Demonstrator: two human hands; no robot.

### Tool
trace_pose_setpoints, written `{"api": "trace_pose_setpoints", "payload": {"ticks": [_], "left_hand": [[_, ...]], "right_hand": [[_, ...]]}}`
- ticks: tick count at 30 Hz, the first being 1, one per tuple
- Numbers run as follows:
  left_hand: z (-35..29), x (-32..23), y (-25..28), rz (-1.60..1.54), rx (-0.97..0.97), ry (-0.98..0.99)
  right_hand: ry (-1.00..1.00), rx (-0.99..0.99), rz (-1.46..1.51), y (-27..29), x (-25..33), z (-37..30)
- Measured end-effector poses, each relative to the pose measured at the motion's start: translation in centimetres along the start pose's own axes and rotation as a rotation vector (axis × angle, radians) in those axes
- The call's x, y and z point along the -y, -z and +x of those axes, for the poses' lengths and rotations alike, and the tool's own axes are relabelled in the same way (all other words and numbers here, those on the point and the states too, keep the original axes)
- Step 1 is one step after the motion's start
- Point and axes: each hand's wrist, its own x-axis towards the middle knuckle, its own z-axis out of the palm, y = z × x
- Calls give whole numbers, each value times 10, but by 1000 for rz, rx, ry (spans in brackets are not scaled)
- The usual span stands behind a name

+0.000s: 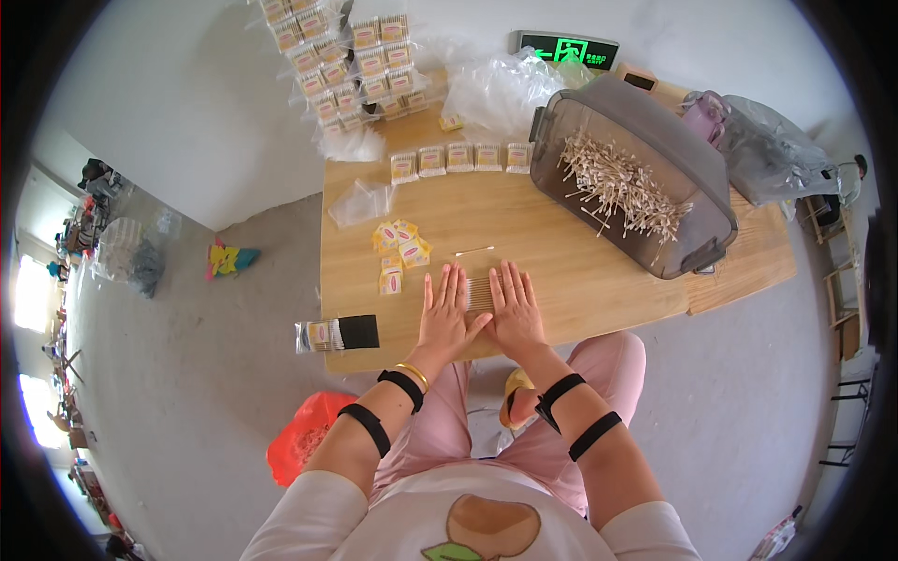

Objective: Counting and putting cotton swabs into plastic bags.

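Seen from above, centre of the frame: left hand (445, 313) and right hand (511, 309) laid flat and open, fingers stretched, palms down on a wooden table (580, 271), thumbs meeting. Between them, a small bundle of thin sticks (480, 294), pressed in from both sides. Just above, one loose stick (473, 251) and a scatter of small yellow packets (400, 248). Higher up, a row of filled little boxes (458, 158) along the far edge. Upper right, a grey plastic tub (636, 168) heaped with more sticks. At the top, stacked packed boxes (346, 56) and crumpled clear bags (500, 89). On the table's lower left corner, a black-ended pack (337, 334). Around, bare grey concrete floor (187, 374); lower left, an orange bag (304, 439). Far left rim, bright windows (33, 299).
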Motion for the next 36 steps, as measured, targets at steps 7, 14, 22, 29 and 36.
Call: {"api": "trace_pose_setpoints", "payload": {"ticks": [7, 14, 22, 29, 36], "left_hand": [[-2, -2, 6, 73, 93, 65], [-20, 1, 43, -169, 0, 165], [-154, 152, 90, -236, -216, 714], [-166, 221, 74, -511, -275, 1026], [-152, 220, 47, -953, -302, 1150]], "right_hand": [[-60, 100, -150, -7, 11, 6], [-104, 102, -46, -3, 19, 6], [127, 190, -80, -37, 134, 12], [119, 167, -21, -71, 209, 32], [41, 161, 21, -72, 222, 35]]}}
